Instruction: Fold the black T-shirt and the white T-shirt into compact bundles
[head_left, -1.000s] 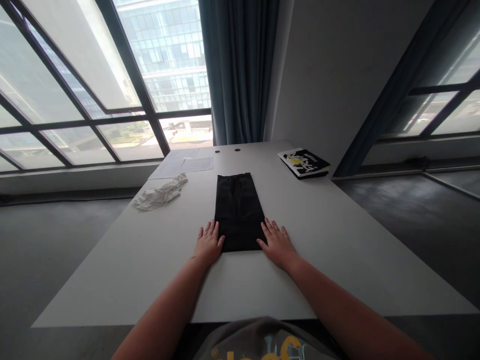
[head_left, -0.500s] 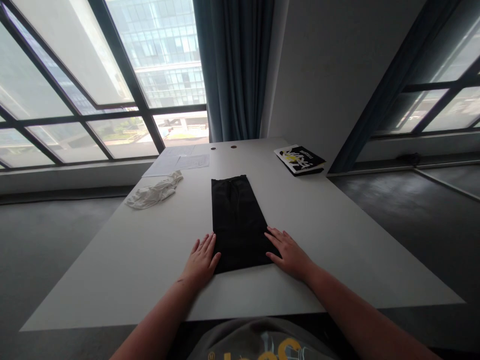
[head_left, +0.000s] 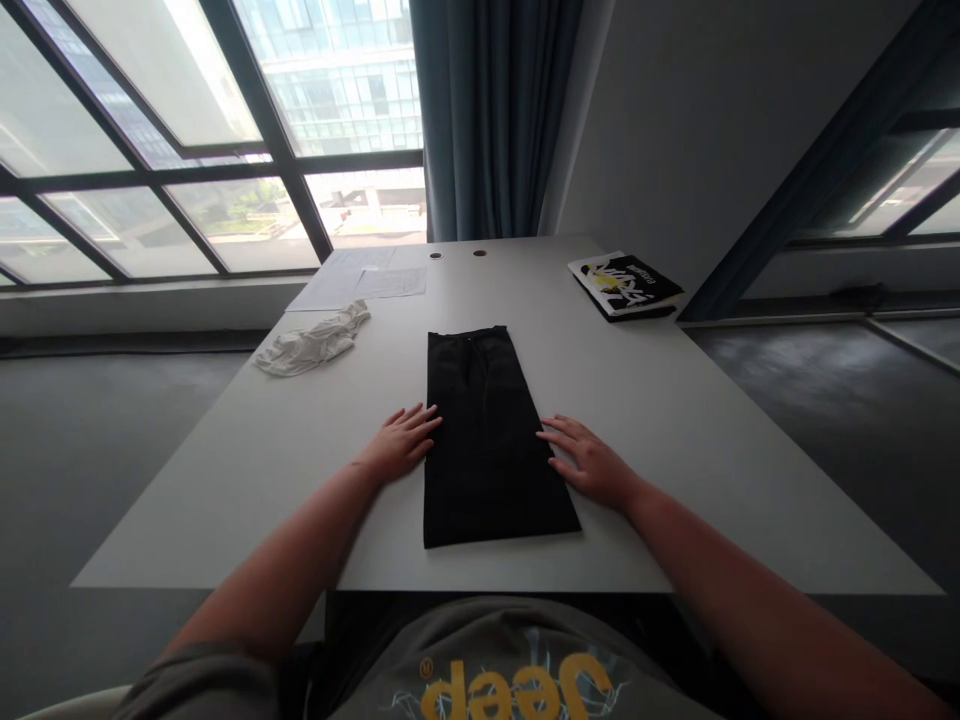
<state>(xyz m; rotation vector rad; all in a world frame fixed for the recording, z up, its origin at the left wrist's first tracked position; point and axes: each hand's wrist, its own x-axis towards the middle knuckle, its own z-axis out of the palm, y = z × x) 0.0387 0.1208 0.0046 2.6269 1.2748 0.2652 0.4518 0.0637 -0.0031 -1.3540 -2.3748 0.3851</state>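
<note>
Black folded trousers (head_left: 487, 450) lie flat in a long narrow shape on the white table (head_left: 315, 520), the waistband with its drawstring at the far end. My left hand (head_left: 401, 440) rests along their left edge, fingers spread, the fingertips on the black cloth. On the opposite edge is my right hand (head_left: 589, 460), its fingers also spread, with the tips touching the cloth's side. Neither hand grips anything.
A crumpled white cloth (head_left: 315, 342) lies at the left. Behind it are paper sheets (head_left: 390, 282). At the far right sits a black-and-white printed package (head_left: 630, 287). Two round holes pierce the table's far end, before a blue curtain (head_left: 495, 120).
Both hands have moved forward along the trousers' side edges, away from the near end. The near corners of the cloth now show. The camera view has tilted down slightly.
</note>
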